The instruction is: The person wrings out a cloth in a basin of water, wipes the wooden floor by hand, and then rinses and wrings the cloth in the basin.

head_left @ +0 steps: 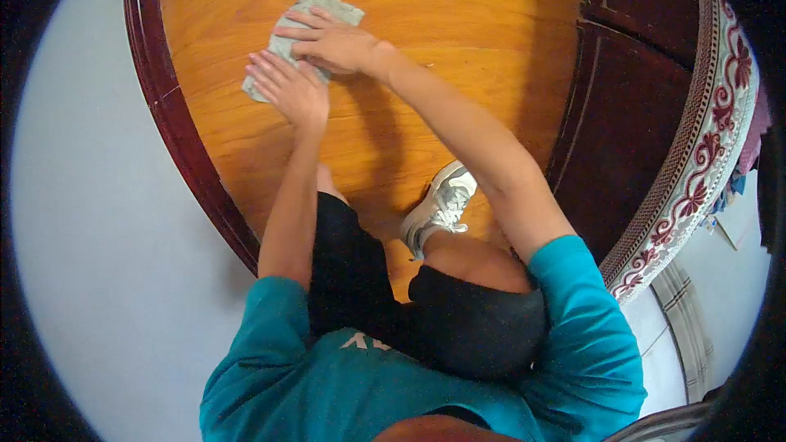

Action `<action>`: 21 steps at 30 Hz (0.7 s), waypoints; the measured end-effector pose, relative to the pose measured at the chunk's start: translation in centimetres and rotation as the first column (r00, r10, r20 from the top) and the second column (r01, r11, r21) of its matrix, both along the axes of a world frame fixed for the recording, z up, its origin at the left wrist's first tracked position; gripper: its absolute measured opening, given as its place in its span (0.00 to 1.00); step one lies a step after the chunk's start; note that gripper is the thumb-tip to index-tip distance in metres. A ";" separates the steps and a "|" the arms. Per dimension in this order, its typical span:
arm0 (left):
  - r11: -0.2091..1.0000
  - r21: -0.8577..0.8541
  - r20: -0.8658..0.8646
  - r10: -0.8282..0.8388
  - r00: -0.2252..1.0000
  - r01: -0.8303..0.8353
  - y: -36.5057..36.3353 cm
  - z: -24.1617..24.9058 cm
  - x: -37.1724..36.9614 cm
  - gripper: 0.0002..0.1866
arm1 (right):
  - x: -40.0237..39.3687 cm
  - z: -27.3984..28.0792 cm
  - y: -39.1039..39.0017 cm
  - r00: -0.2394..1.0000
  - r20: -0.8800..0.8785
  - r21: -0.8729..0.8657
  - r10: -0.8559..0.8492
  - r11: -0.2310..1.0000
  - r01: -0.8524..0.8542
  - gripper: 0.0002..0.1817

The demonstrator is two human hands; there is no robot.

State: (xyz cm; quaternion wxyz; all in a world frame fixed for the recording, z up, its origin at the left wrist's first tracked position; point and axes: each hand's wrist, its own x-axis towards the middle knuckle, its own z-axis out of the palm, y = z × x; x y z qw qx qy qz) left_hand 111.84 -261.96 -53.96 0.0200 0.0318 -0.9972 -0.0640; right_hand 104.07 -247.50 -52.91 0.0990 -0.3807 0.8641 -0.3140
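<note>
A folded pale grey-green cloth (315,0) lies flat on the glossy orange-brown wooden floor (458,16). My left hand (296,92) rests on the cloth's lower left part, palm down, with the fingers stretched out side by side. Above it and to the right, my right hand (334,42) presses flat on the middle of the cloth, its fingers spread. The two hands are close together. Parts of the cloth are hidden beneath them.
A dark red baseboard (184,127) and a pale wall (106,164) run along the left. On the right stands dark wooden furniture (622,106) with a patterned fabric edge (696,188). My foot in a white-grey shoe (442,205) is on the floor.
</note>
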 end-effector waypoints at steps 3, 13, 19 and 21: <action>0.994 0.100 -0.011 -0.035 0.999 0.036 4.9 0.4 -0.3 0.39 | 0.3 0.0 5.4 1.000 -0.010 -0.004 -0.008 1.000 0.008 0.11; 0.882 0.154 -0.069 -0.439 0.896 0.445 14.4 0.3 -3.1 0.36 | 4.7 -0.4 17.4 0.912 -0.102 -0.031 -0.397 0.918 0.396 0.13; 0.765 0.205 0.055 -0.632 0.773 0.610 16.9 1.3 5.9 0.35 | 16.9 1.3 19.8 0.846 0.063 0.041 -0.529 0.849 0.528 0.13; 0.727 0.275 0.106 -0.673 0.732 0.629 17.0 1.2 9.9 0.34 | 21.3 2.2 19.5 0.798 0.192 0.084 -0.571 0.820 0.566 0.13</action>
